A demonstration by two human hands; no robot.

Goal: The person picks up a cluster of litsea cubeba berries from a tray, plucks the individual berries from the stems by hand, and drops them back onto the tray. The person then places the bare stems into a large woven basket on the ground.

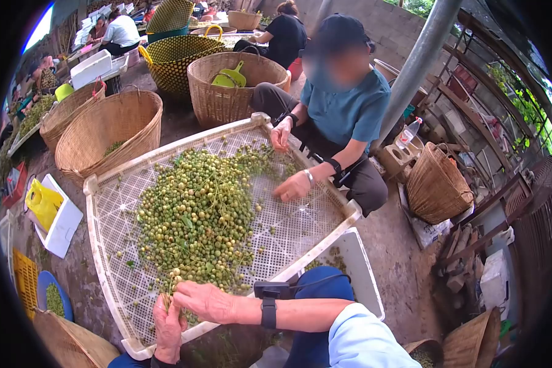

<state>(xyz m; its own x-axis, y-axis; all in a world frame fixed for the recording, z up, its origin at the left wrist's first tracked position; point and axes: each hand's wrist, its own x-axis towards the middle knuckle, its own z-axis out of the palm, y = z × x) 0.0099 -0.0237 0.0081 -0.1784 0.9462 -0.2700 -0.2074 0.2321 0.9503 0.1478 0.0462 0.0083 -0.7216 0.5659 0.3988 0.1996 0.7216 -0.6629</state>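
Observation:
A heap of small round green berries (193,208) with bits of stem and leaf covers the middle of a white mesh tray (113,245). At the tray's near edge, my left hand (167,328) is closed, its thumb and fingertips pinching a thin sprig of the berries (168,299). My right hand (205,302) reaches across from the right, fingers pinched on that same sprig and partly hiding it. A few yellowish berries show just beyond my fingertips. Loose berries lie scattered on the mesh around the heap.
Opposite, a seated person's hands (294,186) work over the tray's far right side. Wicker baskets (113,126) stand at the far left. Below the tray's right edge is a white box (362,270). A metal pole (417,67) slants at the right. More people sit behind.

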